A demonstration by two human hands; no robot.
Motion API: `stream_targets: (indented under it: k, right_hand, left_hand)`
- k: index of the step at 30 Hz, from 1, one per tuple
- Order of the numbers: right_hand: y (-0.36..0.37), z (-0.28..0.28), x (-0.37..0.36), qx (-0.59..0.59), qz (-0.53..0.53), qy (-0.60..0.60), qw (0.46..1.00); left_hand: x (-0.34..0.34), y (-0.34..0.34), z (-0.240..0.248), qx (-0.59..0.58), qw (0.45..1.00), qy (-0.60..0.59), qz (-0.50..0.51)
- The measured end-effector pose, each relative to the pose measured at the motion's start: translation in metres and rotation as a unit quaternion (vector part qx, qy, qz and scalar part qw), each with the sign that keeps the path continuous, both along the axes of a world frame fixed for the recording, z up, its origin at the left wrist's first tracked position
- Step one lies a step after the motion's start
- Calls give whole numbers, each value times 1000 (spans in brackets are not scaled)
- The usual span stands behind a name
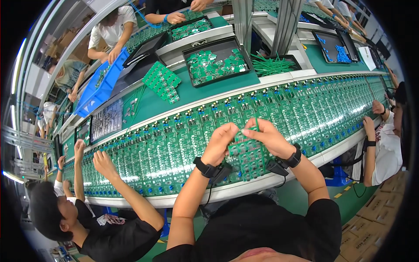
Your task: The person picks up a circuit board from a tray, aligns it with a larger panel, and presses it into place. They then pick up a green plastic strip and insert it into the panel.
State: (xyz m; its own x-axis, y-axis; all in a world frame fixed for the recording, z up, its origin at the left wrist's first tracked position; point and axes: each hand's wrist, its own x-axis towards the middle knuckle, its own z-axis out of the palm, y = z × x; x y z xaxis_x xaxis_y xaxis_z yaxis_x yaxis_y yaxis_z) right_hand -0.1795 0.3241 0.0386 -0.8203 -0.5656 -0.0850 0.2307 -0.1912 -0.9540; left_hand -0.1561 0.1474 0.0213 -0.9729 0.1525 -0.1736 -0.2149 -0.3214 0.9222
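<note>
My left hand (219, 142) and my right hand (268, 137) meet over a long conveyor line (183, 148) packed with green circuit boards. Both pinch a small green part (245, 130) between their fingertips, just above a green circuit board panel (249, 153) lying on the line below them. A black wrist strap with a cable sits on each of my wrists. What exactly the fingertips grip is partly hidden by the fingers.
A co-worker at the left reaches both hands (100, 161) onto the boards. Another person (384, 144) works at the right end. Behind the line stand a black tray (218, 61) of green parts, a stack of green panels (162, 81) and a blue bin (102, 85).
</note>
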Motion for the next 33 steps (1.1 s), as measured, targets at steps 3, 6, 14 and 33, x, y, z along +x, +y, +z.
stream_targets:
  k: [3,6,14,33]
  right_hand:
    - [6,-8,0,-14,32,-48,998]
    - [11,-18,1,-67,59,-136,987]
    - [1,-18,7,-174,62,-229,956]
    - [17,-23,1,143,70,24,987]
  left_hand:
    - [2,-2,-6,-55,995,48,-67]
    - [3,2,-4,-69,992,78,-66]
    - [12,15,0,90,996,-10,-28]
    - [-2,9,2,-56,997,10,-51]
